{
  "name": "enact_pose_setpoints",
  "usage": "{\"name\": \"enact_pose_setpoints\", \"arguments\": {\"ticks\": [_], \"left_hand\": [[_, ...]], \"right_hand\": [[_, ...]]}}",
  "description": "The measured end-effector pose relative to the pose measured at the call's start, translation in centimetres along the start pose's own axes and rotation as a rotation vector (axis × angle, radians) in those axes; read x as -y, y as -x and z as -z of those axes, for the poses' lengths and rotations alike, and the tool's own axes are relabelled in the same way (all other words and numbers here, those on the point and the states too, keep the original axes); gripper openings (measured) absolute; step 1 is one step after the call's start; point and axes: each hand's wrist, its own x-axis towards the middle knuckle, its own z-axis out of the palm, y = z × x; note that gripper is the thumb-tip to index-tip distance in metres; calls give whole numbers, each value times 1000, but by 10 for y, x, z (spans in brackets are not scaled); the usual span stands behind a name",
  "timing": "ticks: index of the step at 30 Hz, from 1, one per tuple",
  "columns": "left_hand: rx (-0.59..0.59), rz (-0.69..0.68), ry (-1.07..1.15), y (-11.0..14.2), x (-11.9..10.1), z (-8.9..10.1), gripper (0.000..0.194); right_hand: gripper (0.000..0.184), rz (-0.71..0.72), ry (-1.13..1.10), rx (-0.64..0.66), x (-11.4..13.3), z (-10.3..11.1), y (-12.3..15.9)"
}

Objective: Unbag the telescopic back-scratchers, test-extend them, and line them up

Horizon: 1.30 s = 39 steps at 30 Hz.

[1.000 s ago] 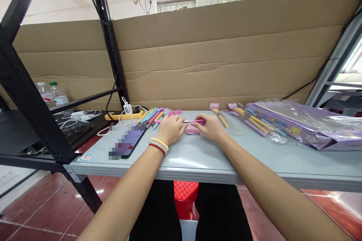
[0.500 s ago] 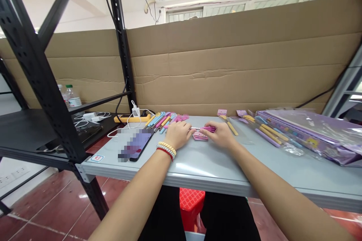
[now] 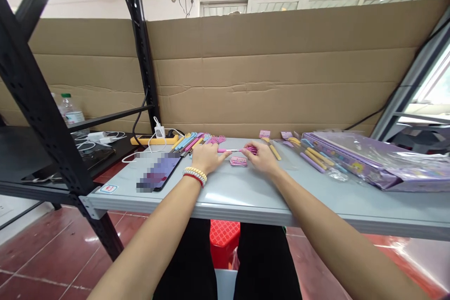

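A pink telescopic back scratcher [image 3: 235,151] with a thin metal rod lies crosswise between my hands. My left hand [image 3: 206,157], wearing beaded bands at the wrist, is closed around the pink handle end, most of which it hides. At the other end, my right hand [image 3: 260,155] grips the pink claw head, partly covered by its fingers. Just below the rod rests a small stack of pink cards [image 3: 238,161] on the grey table [image 3: 239,197]. Beyond my left hand lies a row of back scratchers [image 3: 191,140] in yellow, blue and pink.
A phone [image 3: 165,173] lies left of my hands, near a yellow power strip [image 3: 154,141] with white cables. To the right are a bagged yellow scratcher [image 3: 274,150], more bagged ones [image 3: 316,157], and a purple plastic-wrapped box [image 3: 369,159]. A cardboard wall [image 3: 263,75] stands behind.
More of the pink handle shows beside my left hand, which has shifted slightly left of the rod. My right hand stays on the claw head. The camera view has swayed.
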Motion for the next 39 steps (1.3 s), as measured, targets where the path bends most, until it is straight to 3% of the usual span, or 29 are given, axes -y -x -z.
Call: {"name": "enact_pose_setpoints", "arguments": {"ticks": [4,9,20,25,30,39], "left_hand": [[112,11,-15,0,-2,4,64],[122,-16,-22,-1,-2,2,61],[37,-100,155,-1,9,-5,38],[93,29,131,-2,20,-5,48],[132,-22,159,-2,20,-4,37],[62,-67,285,-6,26,-18,27]], "right_hand": [[20,98,98,-34,2,-1,2],[21,125,123,-1,2,-2,2],[29,31,173,-15,-22,4,1],[29,-27,143,-82,-25,11,1],[32,-118,103,-172,-30,14,0],[45,-208,113,-5,-23,19,1]]}}
